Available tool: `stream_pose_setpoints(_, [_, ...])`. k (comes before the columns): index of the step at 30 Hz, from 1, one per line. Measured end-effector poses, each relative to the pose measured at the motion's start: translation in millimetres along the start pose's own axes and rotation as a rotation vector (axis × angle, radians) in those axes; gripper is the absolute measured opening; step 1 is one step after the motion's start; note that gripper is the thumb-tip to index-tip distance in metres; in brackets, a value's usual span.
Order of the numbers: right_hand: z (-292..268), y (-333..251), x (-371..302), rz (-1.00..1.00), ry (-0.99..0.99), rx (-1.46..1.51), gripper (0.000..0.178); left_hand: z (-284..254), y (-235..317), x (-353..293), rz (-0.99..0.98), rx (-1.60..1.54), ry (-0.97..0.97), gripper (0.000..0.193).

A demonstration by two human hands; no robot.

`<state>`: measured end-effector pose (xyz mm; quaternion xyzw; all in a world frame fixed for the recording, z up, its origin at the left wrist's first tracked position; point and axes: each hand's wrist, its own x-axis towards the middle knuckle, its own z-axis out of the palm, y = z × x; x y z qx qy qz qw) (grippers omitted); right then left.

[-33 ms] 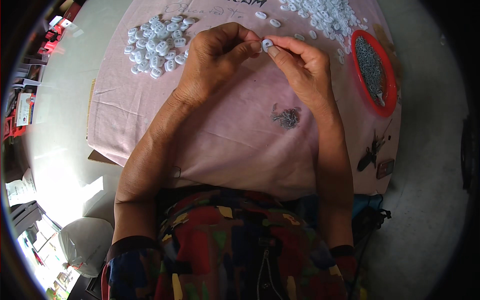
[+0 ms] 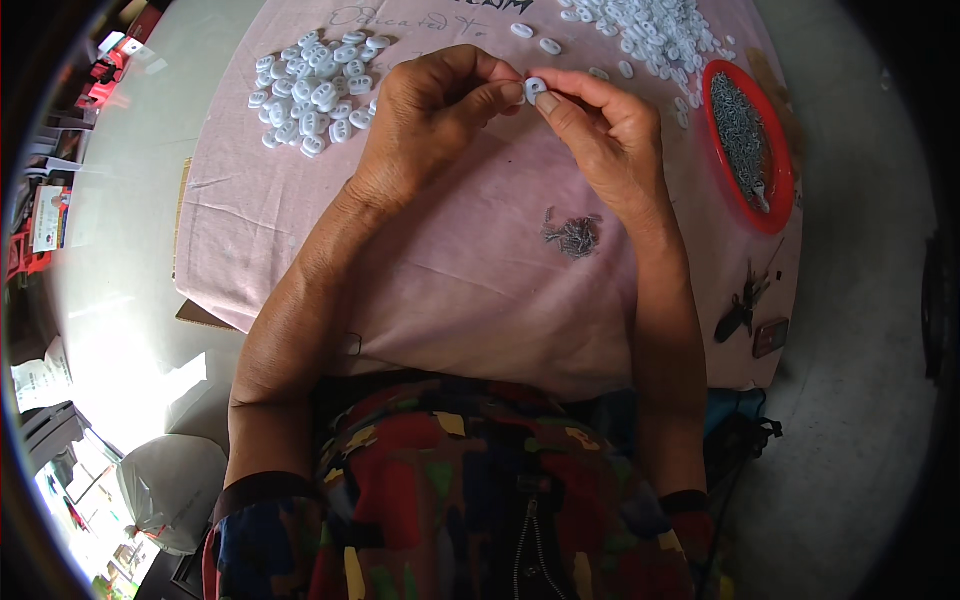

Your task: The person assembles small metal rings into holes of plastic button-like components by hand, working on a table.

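Observation:
Above the far middle of the cloth, my two hands meet around a small white oval plastic piece [image 2: 535,87] with a dark hole, which looks like a cord lock part. My right hand [image 2: 608,125] pinches it between thumb and forefinger. Thumb and forefinger of my left hand [image 2: 425,115] are pressed together against its left side; whatever they grip is too small to make out. Left of my left hand lies a heap of white oval pieces with paired holes [image 2: 318,88]. Between my forearms is a little pile of grey metal bits, apparently springs [image 2: 574,236].
A red oval bowl [image 2: 785,190] of similar metal bits stands at the right, beside a large heap of white pieces [image 2: 650,35]. Keys [image 2: 740,308] and a small dark red device [image 2: 770,338] lie near the right edge of the pink cloth [image 2: 470,290]. A tied bag [image 2: 172,490] sits lower left.

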<state>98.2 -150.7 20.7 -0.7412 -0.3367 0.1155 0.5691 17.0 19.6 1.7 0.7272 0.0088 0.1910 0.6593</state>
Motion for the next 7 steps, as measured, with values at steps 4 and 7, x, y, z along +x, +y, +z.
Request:
stream_pose_setpoints(4, [0.9,-1.7,0.3,-0.024,0.024,0.078,0.021,-0.4,3.0,-0.2,-0.049,-0.049,0.0,0.014])
stream_pose_setpoints(7, [-2.3,-3.8,-0.5,-0.012,-0.018,0.029,0.026,-1.5,3.3,0.3,-0.065,-0.013,-0.007,0.014])
